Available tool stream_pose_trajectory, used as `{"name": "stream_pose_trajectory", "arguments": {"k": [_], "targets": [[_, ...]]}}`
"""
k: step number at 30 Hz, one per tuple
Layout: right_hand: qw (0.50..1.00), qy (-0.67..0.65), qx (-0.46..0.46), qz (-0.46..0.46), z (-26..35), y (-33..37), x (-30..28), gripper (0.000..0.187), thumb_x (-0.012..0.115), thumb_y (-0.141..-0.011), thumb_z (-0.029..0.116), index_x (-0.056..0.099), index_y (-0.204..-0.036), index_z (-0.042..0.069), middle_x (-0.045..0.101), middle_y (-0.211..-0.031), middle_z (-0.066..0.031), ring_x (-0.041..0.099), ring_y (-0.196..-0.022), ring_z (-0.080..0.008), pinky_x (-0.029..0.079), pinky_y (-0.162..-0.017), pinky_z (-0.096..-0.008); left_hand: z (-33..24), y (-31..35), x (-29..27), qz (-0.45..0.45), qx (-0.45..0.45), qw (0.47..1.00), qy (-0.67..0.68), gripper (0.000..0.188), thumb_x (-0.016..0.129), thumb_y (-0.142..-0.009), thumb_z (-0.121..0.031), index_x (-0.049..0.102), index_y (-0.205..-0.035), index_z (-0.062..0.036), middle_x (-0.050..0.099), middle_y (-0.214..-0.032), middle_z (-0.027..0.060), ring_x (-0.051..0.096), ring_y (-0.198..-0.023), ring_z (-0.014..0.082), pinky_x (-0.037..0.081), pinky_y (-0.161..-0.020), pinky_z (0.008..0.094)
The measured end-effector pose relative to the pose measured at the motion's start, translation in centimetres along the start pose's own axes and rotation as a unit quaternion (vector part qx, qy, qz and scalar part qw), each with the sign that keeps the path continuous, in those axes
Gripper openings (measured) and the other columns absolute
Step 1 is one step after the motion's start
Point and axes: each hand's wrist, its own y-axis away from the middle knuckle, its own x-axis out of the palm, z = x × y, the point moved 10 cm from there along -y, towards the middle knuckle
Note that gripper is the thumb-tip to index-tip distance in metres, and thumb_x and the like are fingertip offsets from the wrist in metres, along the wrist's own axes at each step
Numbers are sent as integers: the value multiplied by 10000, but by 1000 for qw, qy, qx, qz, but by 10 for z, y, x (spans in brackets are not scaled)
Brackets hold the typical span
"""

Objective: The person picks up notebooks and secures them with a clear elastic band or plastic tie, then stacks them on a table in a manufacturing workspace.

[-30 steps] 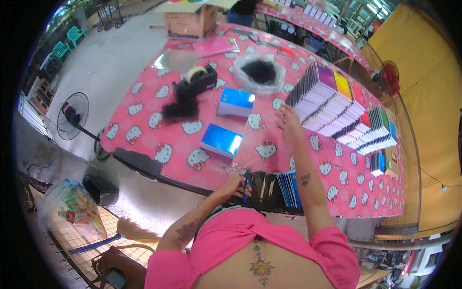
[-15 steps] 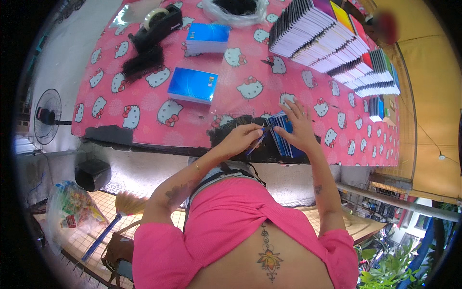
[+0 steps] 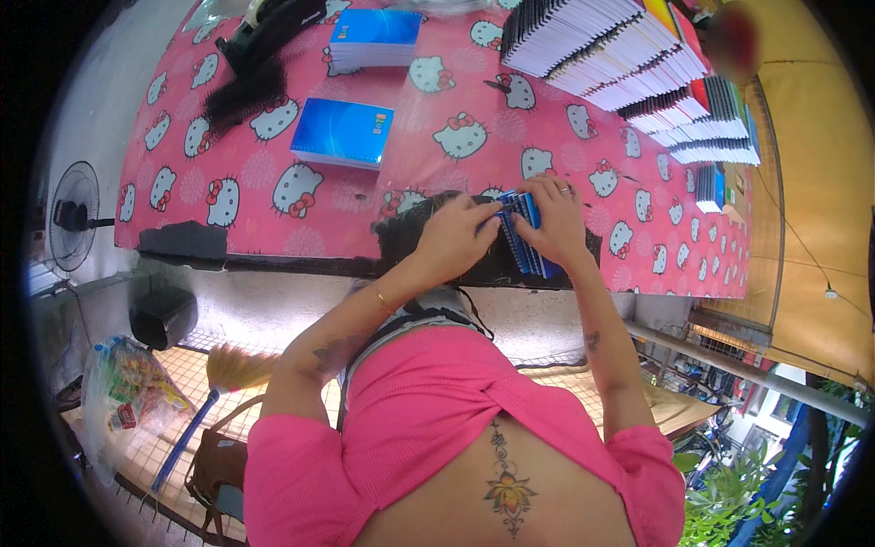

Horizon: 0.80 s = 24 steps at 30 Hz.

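Small blue spiral notebooks (image 3: 529, 257) stand in a bundle at the table's near edge, their dark wire bindings facing up and left. My right hand (image 3: 554, 219) grips the bundle from the right, thumb across its near side and fingers over its far end. Beside the bindings, my left hand (image 3: 456, 235) is closed, fingertips at the bundle's far left corner. Something thin and dark shows at those fingertips, but the hand hides most of it. Both hands are over a black worn patch (image 3: 401, 239) of the table's edge.
On the pink patterned table (image 3: 460, 173) are two blue notebook stacks (image 3: 342, 132), a bunch of black bristly strands (image 3: 244, 96) and a black tape dispenser (image 3: 273, 32). Tall rows of spiral notebooks (image 3: 602, 55) occupy the far right. A fan (image 3: 75, 216) stands left.
My left hand has turned, its back now uppermost, and a blue-and-dark item seen under it is now hidden. My right hand has closed more around the notebooks. The whole view has shifted slightly.
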Motion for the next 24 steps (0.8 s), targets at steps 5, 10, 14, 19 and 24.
{"name": "stream_pose_trajectory", "arguments": {"k": [5, 10, 14, 19, 24], "targets": [[1000, 0, 3, 15, 0, -1, 0, 428, 691, -772, 345, 590, -1126, 125, 597, -1192, -65, 494, -1244, -270, 300, -1072, -492, 17, -1, 4, 47, -68, 997, 2, 314, 559, -963, -265, 663, -1099, -1, 660, -823, 90, 665, -717, 165, 492, -622, 290], [1000, -2, 6, 13, 1, -1, -1, 434, 693, -765, 343, 588, -1123, 122, 590, -1191, -73, 496, -1237, -273, 309, -1061, -491, 40, 8, 20, 88, -245, 927, 271, 283, 527, -981, -281, 628, -911, -25, 649, -814, 58, 670, -684, 152, 487, -573, 264], [1000, 0, 6, 7, 1, 0, -2, 438, 692, -762, 348, 591, -1120, 117, 587, -1189, -75, 500, -1224, -274, 314, -1053, -491, 43, 9, 21, 81, -260, 930, 248, 289, 522, -980, -274, 639, -921, -17, 649, -821, 56, 661, -663, 153, 484, -565, 282], [1000, -2, 8, 6, 0, 1, -1, 445, 687, -765, 361, 591, -1121, 111, 587, -1186, -75, 502, -1219, -272, 319, -1049, -489, -40, 15, -9, -136, 176, 929, -295, 292, 514, -976, -253, 655, -986, 2, 653, -817, 45, 644, -645, 157, 481, -584, 301], [1000, 0, 8, 5, -1, 1, -1, 447, 682, -771, 367, 590, -1125, 109, 586, -1183, -76, 502, -1219, -271, 323, -1046, -489, 40, 7, 12, 76, -213, 961, 158, 312, 511, -973, -262, 655, -991, 14, 663, -832, 70, 649, -647, 158, 493, -577, 294]]}}
